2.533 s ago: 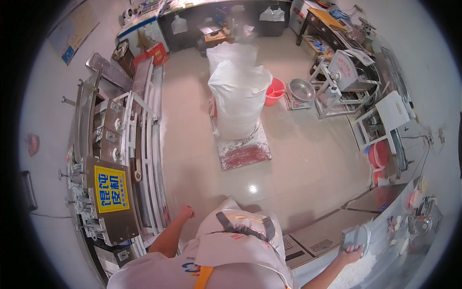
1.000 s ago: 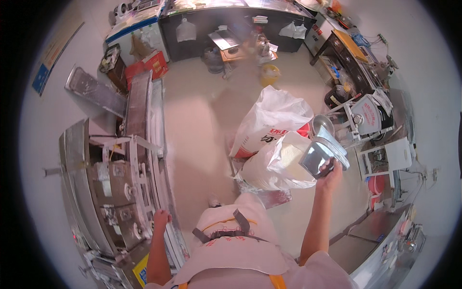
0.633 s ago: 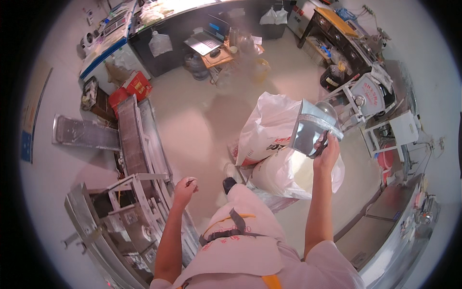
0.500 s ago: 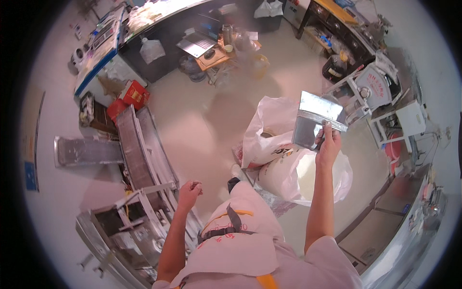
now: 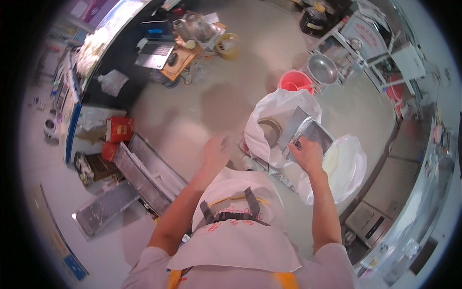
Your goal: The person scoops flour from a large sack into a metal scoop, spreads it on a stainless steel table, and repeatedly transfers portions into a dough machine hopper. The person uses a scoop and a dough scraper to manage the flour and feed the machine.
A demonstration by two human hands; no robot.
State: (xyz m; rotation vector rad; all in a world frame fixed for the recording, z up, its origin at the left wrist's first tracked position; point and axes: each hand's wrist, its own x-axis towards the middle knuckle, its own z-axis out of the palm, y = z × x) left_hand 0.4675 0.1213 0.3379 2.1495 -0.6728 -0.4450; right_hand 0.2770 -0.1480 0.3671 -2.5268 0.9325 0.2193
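My right hand (image 5: 308,156) grips a shiny metal scoop (image 5: 316,135) over the rear open white sack (image 5: 257,111); a round metal-rimmed object (image 5: 269,131) lies inside that sack. A second white sack (image 5: 349,171) with pale powder stands open to its right, just beside my right forearm. Both sacks stand on a flour-dusted board (image 5: 284,182). My left hand (image 5: 216,151) is blurred by motion, left of the sacks and in front of my apron, its fingers smeared.
A red bucket (image 5: 296,77) and steel bowl (image 5: 321,67) stand beyond the sacks. A small table (image 5: 178,65) with a laptop is ahead left. Long metal trays (image 5: 144,171) line the left, a white-framed machine (image 5: 365,33) the back right, a steel counter (image 5: 390,192) the right.
My view has turned and come closer to the sacks. The scoop has come down into the rear sack's mouth. My left hand has swung forward and to the right, away from the machinery.
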